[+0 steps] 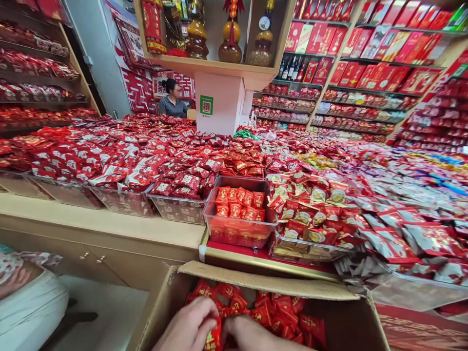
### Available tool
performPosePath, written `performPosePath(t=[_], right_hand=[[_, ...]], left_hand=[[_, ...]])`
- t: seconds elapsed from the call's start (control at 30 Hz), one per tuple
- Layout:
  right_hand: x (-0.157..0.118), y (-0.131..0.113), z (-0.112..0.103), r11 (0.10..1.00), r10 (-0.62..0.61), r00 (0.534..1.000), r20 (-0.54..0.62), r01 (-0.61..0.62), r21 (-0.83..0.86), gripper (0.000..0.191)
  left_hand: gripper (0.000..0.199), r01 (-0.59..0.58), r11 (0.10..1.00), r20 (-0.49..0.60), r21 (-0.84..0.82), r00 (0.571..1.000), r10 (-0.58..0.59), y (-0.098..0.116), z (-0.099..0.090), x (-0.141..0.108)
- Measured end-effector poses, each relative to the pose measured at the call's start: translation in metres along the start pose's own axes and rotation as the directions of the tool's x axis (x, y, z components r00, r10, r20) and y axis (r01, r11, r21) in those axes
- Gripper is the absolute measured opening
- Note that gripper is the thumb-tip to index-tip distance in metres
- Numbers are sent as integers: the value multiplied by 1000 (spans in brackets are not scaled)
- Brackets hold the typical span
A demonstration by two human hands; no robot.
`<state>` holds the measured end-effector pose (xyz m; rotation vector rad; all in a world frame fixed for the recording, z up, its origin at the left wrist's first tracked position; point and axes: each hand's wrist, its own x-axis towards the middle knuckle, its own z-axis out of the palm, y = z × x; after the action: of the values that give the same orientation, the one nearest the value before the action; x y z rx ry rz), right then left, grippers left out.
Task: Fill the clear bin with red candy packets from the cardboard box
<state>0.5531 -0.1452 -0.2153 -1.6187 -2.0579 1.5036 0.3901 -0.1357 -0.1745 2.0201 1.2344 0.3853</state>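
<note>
My left hand [192, 322] is inside an open cardboard box [268, 279] at the bottom of the head view. Its fingers are closed on a small red sweet packet [212, 337] with gold lettering. Right beside it, my right hand [252, 334] reaches down with fingers curled inward. Its fingertips are hidden, so what they hold cannot be made out. Loose red packets [281, 312] of the same look lie around and beyond both hands. Just past the box, a clear plastic bin [239, 226] holds similar red packets standing in rows.
Heaped bins flank the clear one: dark red packets [186, 180] left, red-and-gold packets [310, 204] right. A wooden counter edge [109, 219] runs left. One person [173, 100] is behind the display; another person's light-clothed leg [32, 312] shows at lower left. A pillar [219, 102] rises mid-display.
</note>
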Motion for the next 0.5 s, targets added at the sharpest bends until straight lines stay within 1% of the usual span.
performPosePath(t=[0.07,0.13,0.2,0.23,0.27,0.3,0.37,0.4,0.43,0.5], right_hand=[[-23,-17,-16,985,-127,992,-27,129,117,6],[-43,-35,-35,949,-204,976,-75,216,231,5],[-54,-47,-51,893,-228,964,-136,263,364,10],[-57,-49,-57,861,-229,960,-164,278,426,13],[-57,-50,-61,830,-221,956,-191,287,478,15],[-57,-50,-64,804,-213,953,-214,295,516,17],[-56,-48,-69,766,-191,945,-266,313,561,21],[-55,-47,-70,749,-185,940,-286,323,578,22],[-55,-46,-72,734,-182,935,-303,334,591,22],[-54,-44,-74,725,-185,929,-320,349,594,20]], left_hand=[[15,0,995,-78,-98,997,-8,24,-21,-1],[10,4,978,-211,-209,976,-49,41,-37,2],[13,26,912,-286,-409,946,-155,49,-44,7],[17,26,849,-293,-527,933,-211,52,-45,11],[20,21,766,-272,-643,928,-254,53,-44,15],[24,13,672,-233,-741,933,-275,55,-42,19],[28,12,510,-134,-860,959,-250,59,-37,27],[29,22,463,-92,-886,971,-221,61,-36,31],[28,22,445,-73,-895,978,-196,62,-35,35],[25,-6,465,-96,-885,981,-170,64,-35,43]])
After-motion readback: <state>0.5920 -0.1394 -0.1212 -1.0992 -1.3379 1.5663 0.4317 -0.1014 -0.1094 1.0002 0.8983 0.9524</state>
